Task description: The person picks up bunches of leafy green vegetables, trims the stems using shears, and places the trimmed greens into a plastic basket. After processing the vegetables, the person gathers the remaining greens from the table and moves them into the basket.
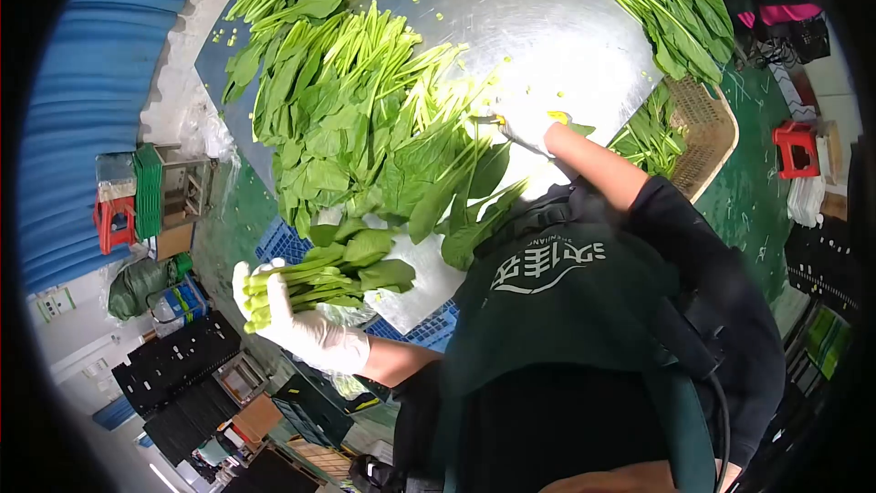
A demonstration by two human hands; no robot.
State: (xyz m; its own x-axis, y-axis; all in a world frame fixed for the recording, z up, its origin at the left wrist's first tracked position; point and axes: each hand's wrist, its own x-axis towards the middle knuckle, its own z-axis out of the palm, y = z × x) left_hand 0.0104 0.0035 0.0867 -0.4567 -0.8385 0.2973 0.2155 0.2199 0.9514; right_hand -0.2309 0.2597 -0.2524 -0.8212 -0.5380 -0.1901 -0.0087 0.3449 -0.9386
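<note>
My left hand (306,329), in a white glove, is wrapped round a small bunch of leafy greens (351,265), its pale stems toward the left and its leaves toward my body. My right hand (531,125), also gloved and washed out by glare, is closed over the metal table (566,27). Small yellow parts show beside its fingers, but what it holds is too bright to make out. A large heap of greens (319,128) lies just left of this hand, with some loose leafy stems (474,192) near the table's front edge.
Another pile of greens (671,14) lies at the table's right corner. Below it, a tan basket (716,132) holds more greens. Blue crates (429,329) stand under the front edge. Cut stem bits dot the table. Red stools (797,149) stand on either side.
</note>
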